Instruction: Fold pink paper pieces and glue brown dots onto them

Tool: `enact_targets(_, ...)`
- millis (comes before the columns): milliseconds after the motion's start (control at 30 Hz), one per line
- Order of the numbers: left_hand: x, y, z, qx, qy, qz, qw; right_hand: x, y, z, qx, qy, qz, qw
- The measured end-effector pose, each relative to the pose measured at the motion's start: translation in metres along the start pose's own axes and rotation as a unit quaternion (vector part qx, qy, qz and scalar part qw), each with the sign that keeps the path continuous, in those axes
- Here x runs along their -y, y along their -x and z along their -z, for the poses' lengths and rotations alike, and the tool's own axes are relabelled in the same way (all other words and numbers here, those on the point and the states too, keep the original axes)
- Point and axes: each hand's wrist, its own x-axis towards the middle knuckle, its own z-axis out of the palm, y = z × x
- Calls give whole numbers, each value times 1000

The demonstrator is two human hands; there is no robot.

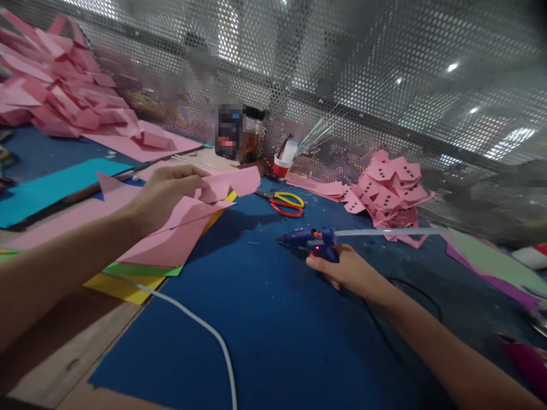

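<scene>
My left hand point(168, 191) is closed on a folded piece of pink paper point(241, 181), which it holds up over a stack of pink sheets point(162, 245). Green and yellow sheets stick out from under that stack. My right hand point(337, 267) grips a blue hot glue gun point(322, 242) just above the blue board point(256, 324). A long clear glue stick point(384, 232) juts from the back of the gun, and its nozzle points left. A small red light glows on the gun's side. Between the hands and farther back lie scissors point(288, 204) with one yellow and one red handle.
Pink paper strips point(72, 85) pile up at the back left, near a turquoise sheet point(55, 188). Behind the scissors stand a red-and-white cup point(282, 166) and a jar point(253, 136). A pink paper construction point(391, 188) sits at right. A white cable point(205, 324) crosses the board.
</scene>
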Motion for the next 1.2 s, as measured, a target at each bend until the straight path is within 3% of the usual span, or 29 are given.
enact_targets(1200, 7, 0, 2, 23, -31, -7, 999, 7, 1, -3, -13, 11, -13, 1000)
